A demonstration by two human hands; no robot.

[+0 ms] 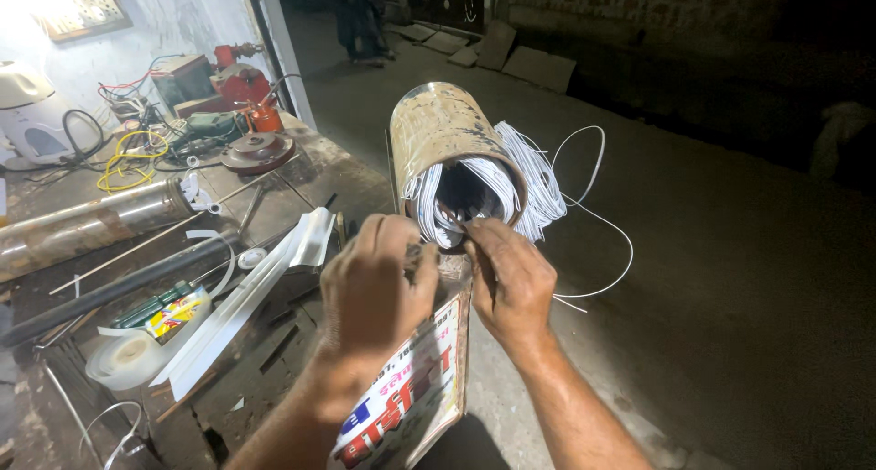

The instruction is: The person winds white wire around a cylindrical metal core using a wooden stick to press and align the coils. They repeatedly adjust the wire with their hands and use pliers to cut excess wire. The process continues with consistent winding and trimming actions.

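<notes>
A rusty metal cylinder (443, 128), a motor stator, rests tilted on a printed tin can (415, 402) at the centre. White wire windings (529, 182) spill out of its open end, and loose white strands loop off to the right. My left hand (374, 283) sits at the lower left of the opening with its fingers curled on the windings. My right hand (511, 278) is at the lower right of the opening and pinches white wire at the rim. The bore of the cylinder is dark inside.
A cluttered workbench (301, 182) fills the left, with a long metal tube (87, 224), a black rod (109, 292), white strips (246, 292), a tape roll (128, 356), yellow cable (123, 164) and red tools (242, 82). A person (360, 18) stands far back on the concrete floor (730, 278).
</notes>
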